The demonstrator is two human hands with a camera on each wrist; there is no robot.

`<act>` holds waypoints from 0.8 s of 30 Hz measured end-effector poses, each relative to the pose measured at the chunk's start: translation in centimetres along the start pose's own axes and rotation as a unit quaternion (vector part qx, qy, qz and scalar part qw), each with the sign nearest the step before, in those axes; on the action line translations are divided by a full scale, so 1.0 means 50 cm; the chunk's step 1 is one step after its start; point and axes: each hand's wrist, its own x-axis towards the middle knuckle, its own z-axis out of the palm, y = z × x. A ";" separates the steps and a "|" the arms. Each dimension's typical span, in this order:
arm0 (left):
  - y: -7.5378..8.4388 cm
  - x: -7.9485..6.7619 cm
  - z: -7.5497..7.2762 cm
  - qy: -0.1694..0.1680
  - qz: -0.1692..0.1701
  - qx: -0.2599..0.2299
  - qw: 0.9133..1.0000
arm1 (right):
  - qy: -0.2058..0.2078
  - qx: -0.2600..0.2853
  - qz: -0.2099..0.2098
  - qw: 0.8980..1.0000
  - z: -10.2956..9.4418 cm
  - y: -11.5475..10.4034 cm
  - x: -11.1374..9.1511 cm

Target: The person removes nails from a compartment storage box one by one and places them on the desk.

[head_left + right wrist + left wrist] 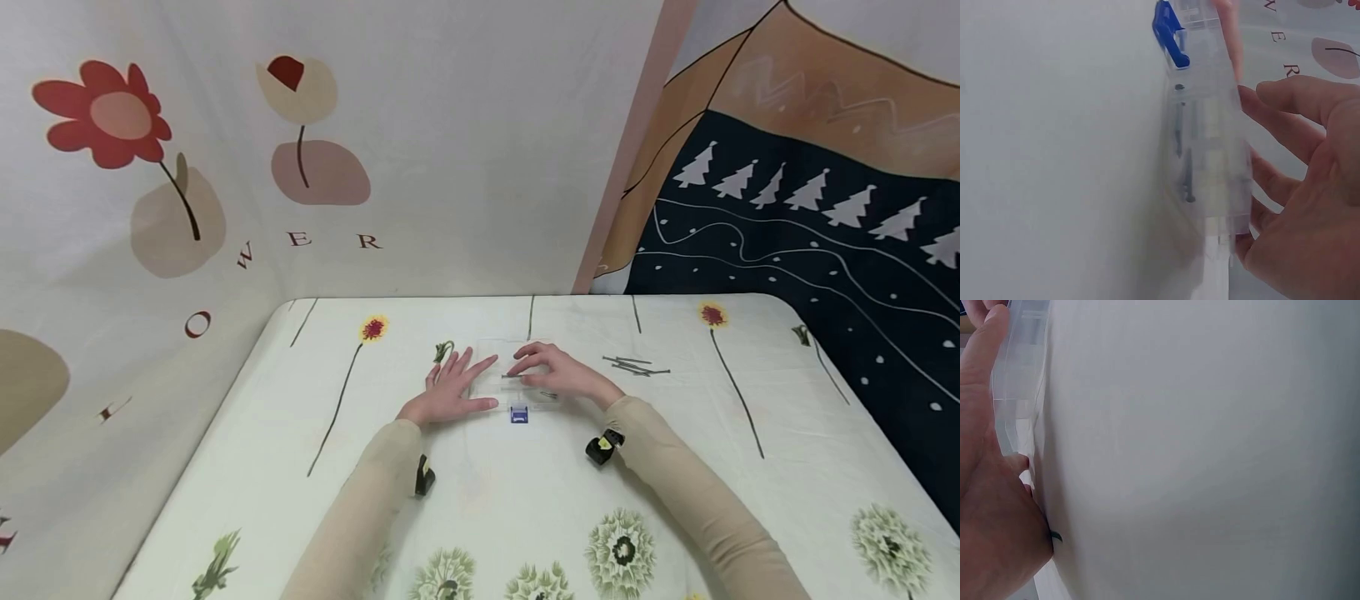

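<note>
A clear plastic box [491, 392] with a blue latch [519, 414] sits on the table between both hands. My left hand [453, 392] is spread out with straight fingers at the box's left side, its thumb along the front. The right hand [558, 372] reaches over the box from the right, fingers bent. A thin grey nail [510, 377] lies at its thumb tip in the head view; I cannot tell whether the fingers pinch it. Several nails [1189, 178] show through the box wall in the right wrist view.
To the right of the right hand, a small pile of loose nails [636, 367] lies on the flower-print tablecloth [480, 500]. Behind the table hangs a printed cloth [480, 167]. Each wrist wears a black camera, one by the right sleeve [603, 447].
</note>
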 end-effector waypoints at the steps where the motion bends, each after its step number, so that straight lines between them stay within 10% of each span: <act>1: 0.000 0.000 0.000 -0.001 0.000 0.000 1.000 | -0.002 -0.004 0.006 1.000 0.003 0.001 0.000; 24: 0.006 -0.003 -0.003 0.000 0.003 -0.005 1.000 | -0.026 -0.061 0.061 0.996 0.013 -0.009 0.006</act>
